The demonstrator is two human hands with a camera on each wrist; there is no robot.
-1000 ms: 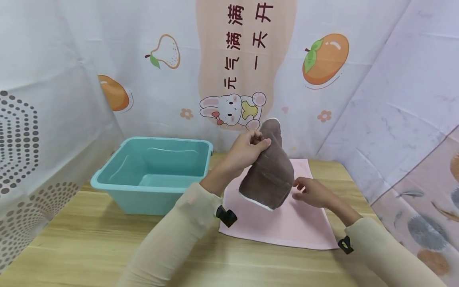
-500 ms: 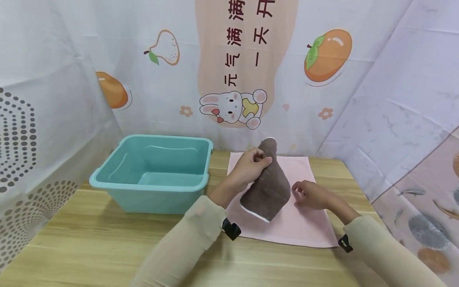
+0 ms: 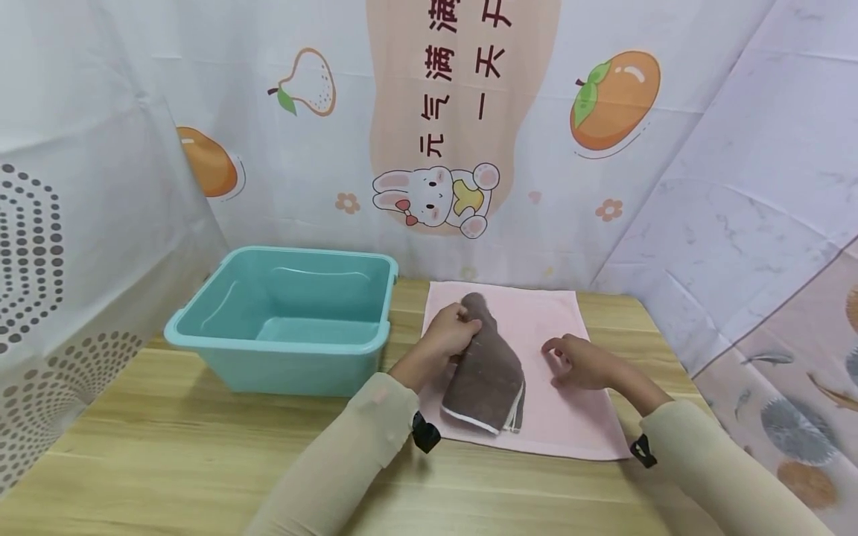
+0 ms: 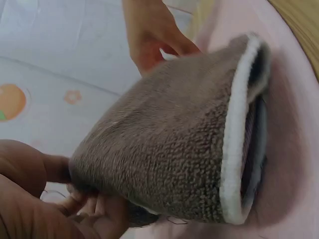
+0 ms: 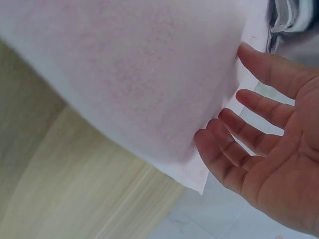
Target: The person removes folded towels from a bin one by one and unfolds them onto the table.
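A brown towel (image 3: pixel 484 380) with white edging hangs folded from my left hand (image 3: pixel 447 333), which pinches it near its upper end. In the left wrist view the towel (image 4: pixel 164 134) shows a fuzzy weave and layered white hems, with the thumb and fingers of my left hand (image 4: pixel 65 199) gripping its gathered end. The towel's lower part is over a pink towel (image 3: pixel 556 417) spread flat on the table. My right hand (image 3: pixel 582 362) is over the right half of the pink towel, holding nothing. The right wrist view shows that hand's fingers (image 5: pixel 249 129) loosely bent.
A teal plastic basin (image 3: pixel 288 348) stands on the left of the wooden table (image 3: pixel 167 461), with nothing seen inside. Behind the table hangs a printed white curtain (image 3: pixel 268 164), with more sheeting at both sides.
My left hand has lowered the brown towel toward the pink towel and shifted it slightly left. My right hand has stayed almost in place.
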